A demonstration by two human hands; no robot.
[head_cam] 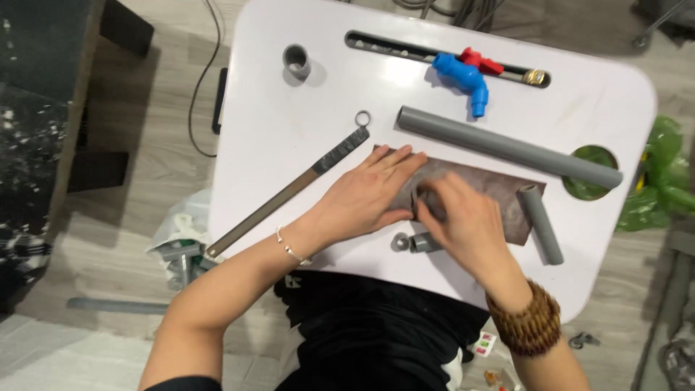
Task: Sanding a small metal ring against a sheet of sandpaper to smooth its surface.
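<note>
Nearest the body, at the table's (pixel 275 145) front edge, a short grey pipe fitting (pixel 423 242) lies on its side with a small metal ring (pixel 400 242) just beside it. Above them both hands rest on a dark brown sheet (pixel 499 192), flat, dull and rough-looking like abrasive paper, spread across the middle of the white tabletop.

The left hand (pixel 369 195) lies palm down on the sheet's left end, fingers straight and spread, pinning it and gripping nothing. The right hand (pixel 463 221) has its fingers curled around a small grey piece (pixel 422 199) pressed against the sheet; the hand hides most of it, so its shape cannot be told.

A short grey pipe (pixel 541 224) lies just off the sheet's right end. To the left a long flat metal file (pixel 289 192) runs diagonally, its ringed end near the left fingertips. Beyond the sheet lies a long grey pipe (pixel 507 147). Farther back a blue tap with a red handle (pixel 467 72) rests by the table's slot, and a grey coupling (pixel 297 61) stands upright at the far left.
</note>
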